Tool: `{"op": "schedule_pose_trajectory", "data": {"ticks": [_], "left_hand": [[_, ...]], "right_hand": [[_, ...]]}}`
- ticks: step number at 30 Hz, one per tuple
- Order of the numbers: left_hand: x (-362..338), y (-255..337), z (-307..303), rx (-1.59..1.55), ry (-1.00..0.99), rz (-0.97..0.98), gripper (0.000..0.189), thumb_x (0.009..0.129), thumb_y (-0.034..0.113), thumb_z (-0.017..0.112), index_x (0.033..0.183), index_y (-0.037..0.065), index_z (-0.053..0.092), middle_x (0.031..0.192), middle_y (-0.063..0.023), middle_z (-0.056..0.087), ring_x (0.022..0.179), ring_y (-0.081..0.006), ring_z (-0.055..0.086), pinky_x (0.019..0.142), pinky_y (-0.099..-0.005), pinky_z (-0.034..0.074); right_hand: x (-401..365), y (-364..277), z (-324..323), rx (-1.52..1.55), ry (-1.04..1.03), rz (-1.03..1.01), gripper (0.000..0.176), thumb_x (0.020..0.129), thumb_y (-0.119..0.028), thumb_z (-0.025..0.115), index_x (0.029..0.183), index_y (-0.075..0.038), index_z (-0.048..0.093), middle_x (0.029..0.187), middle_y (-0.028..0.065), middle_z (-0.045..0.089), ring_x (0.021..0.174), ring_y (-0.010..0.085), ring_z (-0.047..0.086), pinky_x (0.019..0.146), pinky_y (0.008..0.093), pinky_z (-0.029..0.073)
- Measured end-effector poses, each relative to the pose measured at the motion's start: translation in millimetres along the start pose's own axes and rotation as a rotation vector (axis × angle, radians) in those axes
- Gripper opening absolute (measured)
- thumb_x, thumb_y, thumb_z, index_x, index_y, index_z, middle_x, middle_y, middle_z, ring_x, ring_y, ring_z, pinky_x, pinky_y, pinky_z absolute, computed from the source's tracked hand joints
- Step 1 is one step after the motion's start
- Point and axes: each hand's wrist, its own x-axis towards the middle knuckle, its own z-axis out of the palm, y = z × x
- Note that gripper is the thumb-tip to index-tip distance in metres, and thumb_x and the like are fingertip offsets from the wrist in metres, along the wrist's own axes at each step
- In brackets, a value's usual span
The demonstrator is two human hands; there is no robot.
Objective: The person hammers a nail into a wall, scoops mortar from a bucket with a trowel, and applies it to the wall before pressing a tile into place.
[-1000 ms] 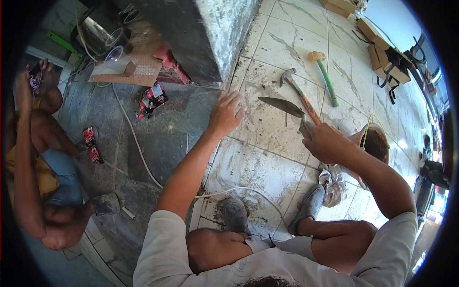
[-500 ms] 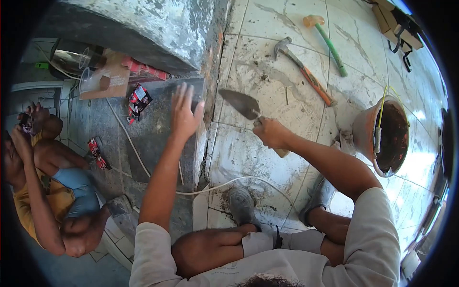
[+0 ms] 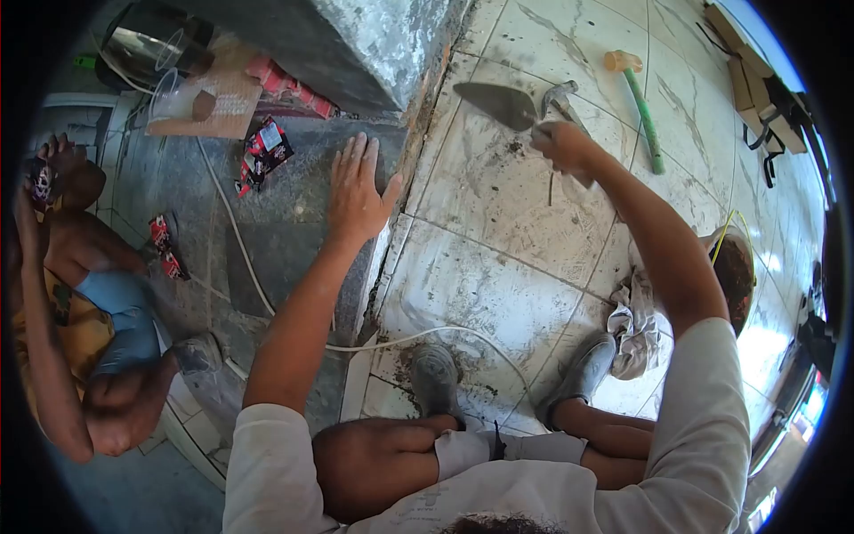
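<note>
My right hand is wrapped round the handle of a pointed trowel, whose blade points left over the marble-patterned floor tiles. Just beyond that hand lies a claw hammer, its handle mostly hidden by my hand and arm. My left hand has its fingers stretched and thumb apart, holding nothing, over the dark grey slab near its edge. Left of it lies a red and black wrapper.
A mallet with a green handle lies at the upper right. A bucket and a cloth are by my right arm. A white cable crosses the floor. Another person sits at the left. A concrete block stands ahead.
My right hand has moved forward and right with the trowel, now beside the claw hammer. My left hand has shifted slightly forward and right. The view has shifted, and my arm covers more of the bucket.
</note>
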Motion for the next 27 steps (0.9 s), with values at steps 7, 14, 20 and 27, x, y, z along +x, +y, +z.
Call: {"op": "schedule_pose_trajectory", "data": {"ticks": [7, 14, 20, 27], "left_hand": [[0, 2, -2, -0.006, 0.017, -0.008, 0.062, 0.089, 0.036, 0.057, 0.135, -0.003, 0.043, 0.141, -0.0265, 0.040, 0.135, -0.0398, 0.034, 0.114, -0.0501, 0.022], [-1, 3, -2, 0.001, 0.004, -0.009, 0.063, 0.089, 0.035, 0.058, 0.137, -0.001, 0.041, 0.144, -0.0237, 0.039, 0.134, -0.0403, 0.034, 0.112, -0.0497, 0.024], [0, 3, -2, 0.010, 0.010, -0.023, 0.062, 0.089, 0.035, 0.057, 0.138, 0.000, 0.041, 0.144, -0.0231, 0.039, 0.135, -0.0384, 0.035, 0.113, -0.0491, 0.024], [-1, 4, -3, 0.016, -0.019, -0.046, 0.062, 0.089, 0.036, 0.057, 0.138, 0.001, 0.041, 0.144, -0.0222, 0.038, 0.136, -0.0373, 0.033, 0.114, -0.0481, 0.023]], "right_hand": [[-71, 35, 90, -0.319, -0.537, -0.393, 0.030, 0.093, -0.032, 0.054, 0.099, -0.003, 0.061, 0.081, 0.0133, 0.065, 0.060, 0.0212, 0.064, 0.063, 0.0369, 0.055], [0, 8, 14, -0.184, 0.103, 0.030, 0.018, 0.087, -0.011, 0.055, 0.095, 0.004, 0.059, 0.084, 0.0178, 0.066, 0.070, 0.0265, 0.068, 0.061, 0.0354, 0.056], [-24, -34, 30, 0.084, -0.332, 0.084, 0.029, 0.092, -0.023, 0.054, 0.102, 0.002, 0.061, 0.078, 0.0131, 0.063, 0.065, 0.0203, 0.065, 0.052, 0.0338, 0.054], [52, -14, -2, -0.010, 0.063, 0.139, 0.038, 0.092, -0.030, 0.052, 0.097, 0.006, 0.064, 0.074, 0.0124, 0.062, 0.058, 0.0205, 0.062, 0.054, 0.0345, 0.052]]}}
